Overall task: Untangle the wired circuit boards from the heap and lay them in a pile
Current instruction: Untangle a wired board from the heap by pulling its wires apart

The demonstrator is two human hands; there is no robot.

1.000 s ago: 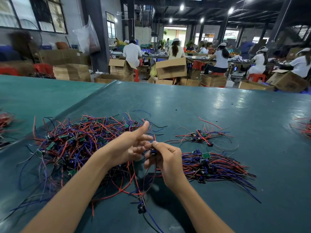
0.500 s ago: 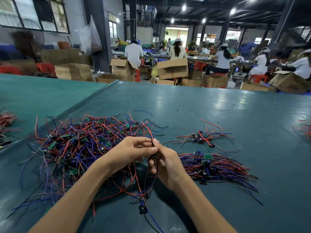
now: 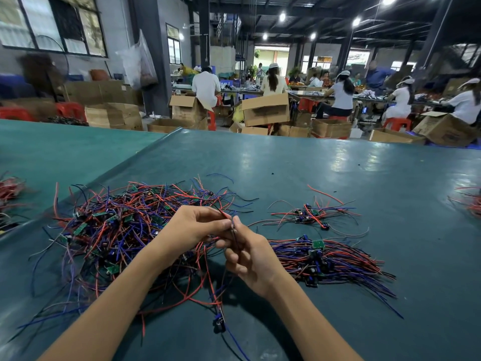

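Heap (image 3: 117, 225) beside left hand (image 3: 197, 227), pile (image 3: 335, 259) beside right hand (image 3: 255, 259) (both pinching wires (image 3: 235, 237)).

Glossy table (image 3: 338, 168), cardboard boxes (image 3: 265, 110).

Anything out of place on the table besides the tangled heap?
Yes: a small cluster of wired boards lies apart, beyond the sorted pile, splayed every way instead of combed straight like the pile. The left hand and right hand pinch wires beside the heap. No damage shows.
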